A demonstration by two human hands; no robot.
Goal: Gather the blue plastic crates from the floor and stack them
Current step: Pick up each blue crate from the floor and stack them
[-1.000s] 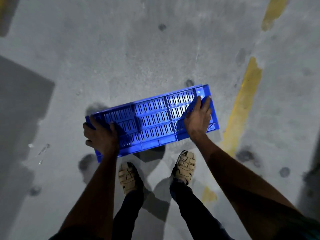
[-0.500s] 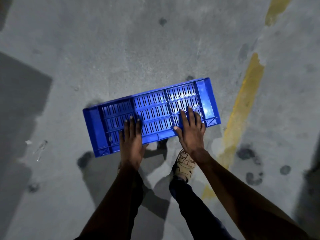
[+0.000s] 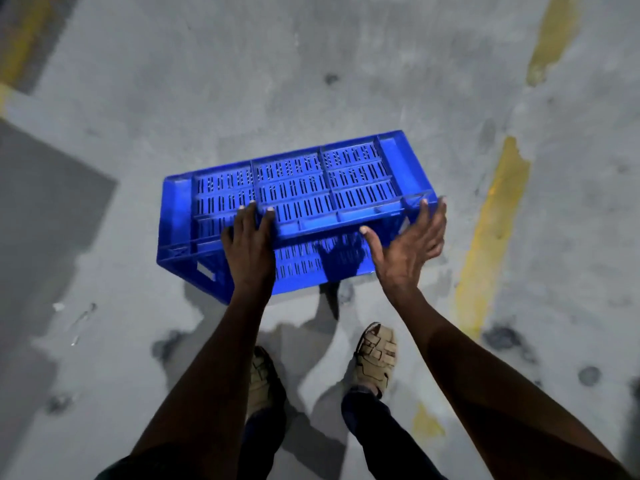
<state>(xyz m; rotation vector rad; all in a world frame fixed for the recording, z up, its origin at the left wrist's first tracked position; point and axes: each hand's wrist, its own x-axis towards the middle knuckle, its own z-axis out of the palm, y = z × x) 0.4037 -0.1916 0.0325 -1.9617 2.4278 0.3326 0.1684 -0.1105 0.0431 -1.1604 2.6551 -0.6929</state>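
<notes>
Nearest, at the bottom edge, both forearms enter the view with the elbows and upper arms cut off. Between them stand two feet in tan strapped sandals, the left sandal (image 3: 260, 379) partly hidden behind the left forearm, the right sandal (image 3: 375, 356) in plain sight; the dark trouser legs above them fade into shadow.

Just beyond the feet sits the blue crate (image 3: 304, 188), turned upside down so its slotted, ribbed base faces up, lying crosswise in front of the person. Whether its lower edge touches the concrete floor (image 3: 346, 64) or hangs just above cannot be told; a dark shadow lies under its near side.

The left hand (image 3: 250, 242) lies over the near upper edge of the crate, fingers fairly straight with tips on the slotted base and the palm against the near wall, which it partly covers. The right hand (image 3: 410, 242) is spread, fingers straight and apart, by the crate's near right corner; its fingertips are blurred, and it is unclear whether they touch the plastic.

Farther off, worn yellow painted lines (image 3: 491, 233) run along the right of the stained floor, and a darker grey patch (image 3: 45, 202) lies at left.
</notes>
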